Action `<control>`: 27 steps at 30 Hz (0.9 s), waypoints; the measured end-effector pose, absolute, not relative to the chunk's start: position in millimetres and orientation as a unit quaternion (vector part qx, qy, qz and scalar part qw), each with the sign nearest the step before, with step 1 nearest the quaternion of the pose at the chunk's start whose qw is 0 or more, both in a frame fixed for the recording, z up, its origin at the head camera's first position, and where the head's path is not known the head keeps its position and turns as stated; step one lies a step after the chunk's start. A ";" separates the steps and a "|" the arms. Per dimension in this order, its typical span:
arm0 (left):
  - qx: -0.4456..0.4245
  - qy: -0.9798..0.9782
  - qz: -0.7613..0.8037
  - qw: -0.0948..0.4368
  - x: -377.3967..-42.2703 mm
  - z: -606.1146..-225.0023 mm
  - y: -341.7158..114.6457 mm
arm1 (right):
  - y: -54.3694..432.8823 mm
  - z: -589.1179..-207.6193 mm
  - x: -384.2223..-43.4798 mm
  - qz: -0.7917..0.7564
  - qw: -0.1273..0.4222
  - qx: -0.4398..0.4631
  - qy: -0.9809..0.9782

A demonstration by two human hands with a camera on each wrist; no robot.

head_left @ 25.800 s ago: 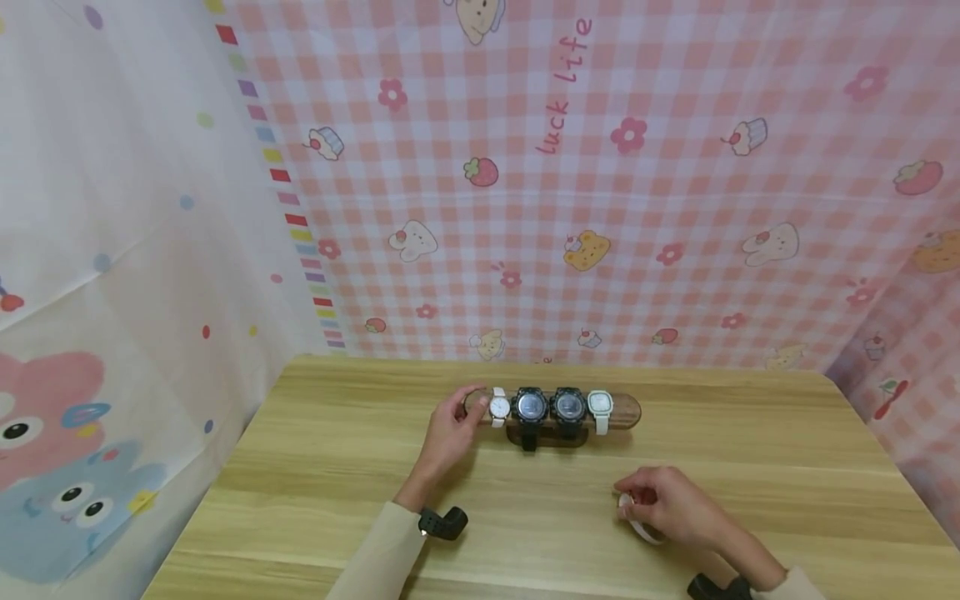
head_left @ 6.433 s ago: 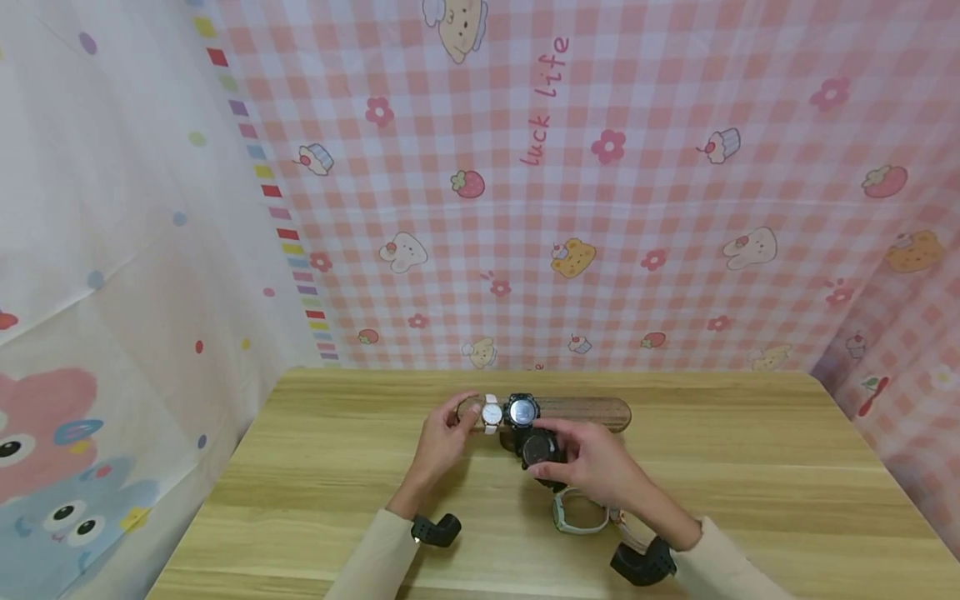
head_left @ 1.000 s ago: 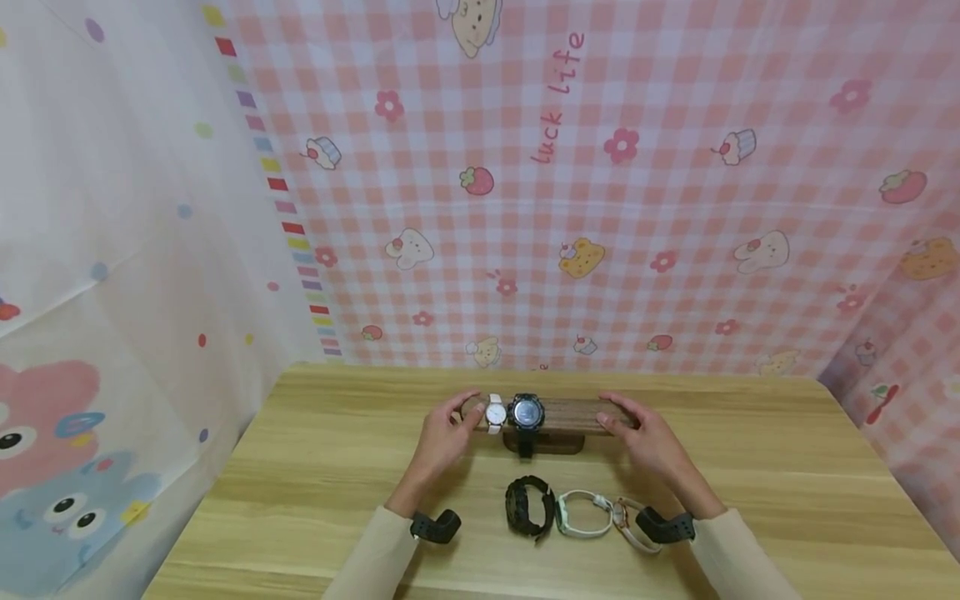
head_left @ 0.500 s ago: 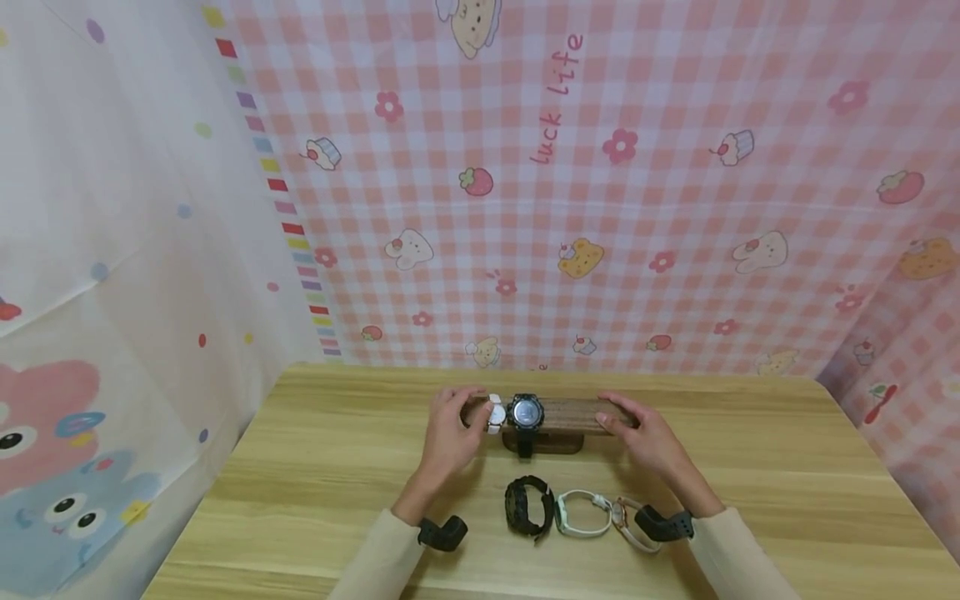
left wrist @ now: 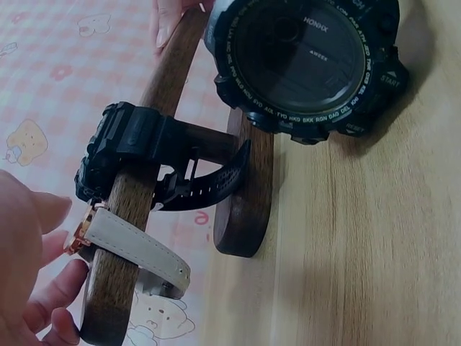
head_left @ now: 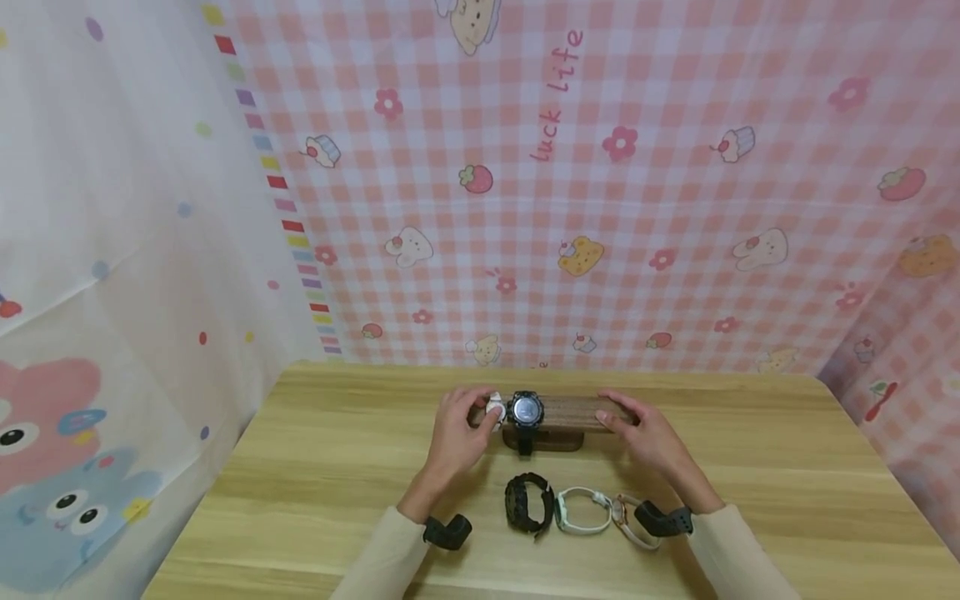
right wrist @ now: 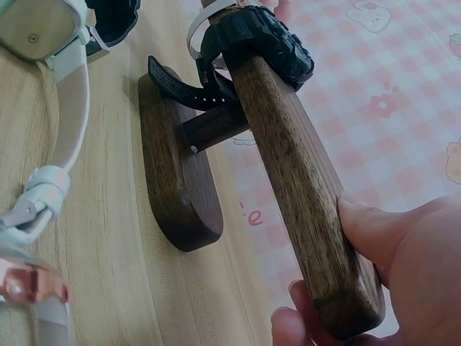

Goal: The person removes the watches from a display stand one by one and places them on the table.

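Observation:
A dark wooden watch stand (head_left: 573,414) stands toward the back of the table, a black digital watch (head_left: 527,410) around its bar. Left of that on the bar is a wristwatch with a white strap (left wrist: 137,245) and rose-gold case. My left hand (head_left: 459,429) pinches this white-strapped wristwatch, thumb over its face in the head view. The bar still runs through its strap. My right hand (head_left: 652,437) grips the right end of the bar, thumb on the front and fingers behind, as the right wrist view (right wrist: 425,245) hand also shows.
On the table (head_left: 315,500) in front of the stand, a second black watch (head_left: 517,504), a mint-green watch (head_left: 585,531) and another white-strapped watch (head_left: 637,533) lie on their sides in a row. A pink checked cloth (head_left: 480,225) hangs behind the table.
My left hand has shifted right from the bar's end onto the white-strapped wristwatch; the right has stayed put. Since the oldest frame, a black watch and the mint-green watch have left the bar for the table.

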State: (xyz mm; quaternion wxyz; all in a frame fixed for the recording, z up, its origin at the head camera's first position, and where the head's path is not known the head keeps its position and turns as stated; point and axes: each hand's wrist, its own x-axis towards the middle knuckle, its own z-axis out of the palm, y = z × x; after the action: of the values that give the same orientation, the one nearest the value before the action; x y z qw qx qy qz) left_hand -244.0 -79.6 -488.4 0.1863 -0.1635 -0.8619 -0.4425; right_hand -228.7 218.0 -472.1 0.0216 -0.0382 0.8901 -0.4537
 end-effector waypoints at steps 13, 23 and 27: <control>-0.170 -0.862 -0.435 0.195 -240.8 -484.5 -73.7 | 218.2 -473.2 -229.5 -0.464 0.021 -0.037 0.885; -0.148 -0.877 -0.429 0.161 -239.8 -483.8 -74.6 | 217.4 -473.1 -229.7 -0.459 0.018 -0.037 0.888; -0.151 -0.873 -0.435 0.160 -240.5 -483.0 -75.8 | 217.8 -472.8 -229.3 -0.458 0.019 -0.036 0.888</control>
State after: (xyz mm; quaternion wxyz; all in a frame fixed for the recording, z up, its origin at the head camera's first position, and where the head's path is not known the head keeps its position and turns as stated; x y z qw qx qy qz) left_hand -240.5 -75.8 -483.0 0.1599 -0.1507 -0.8734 -0.4345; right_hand -229.3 217.8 -472.8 0.0192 -0.0362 0.8880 -0.4580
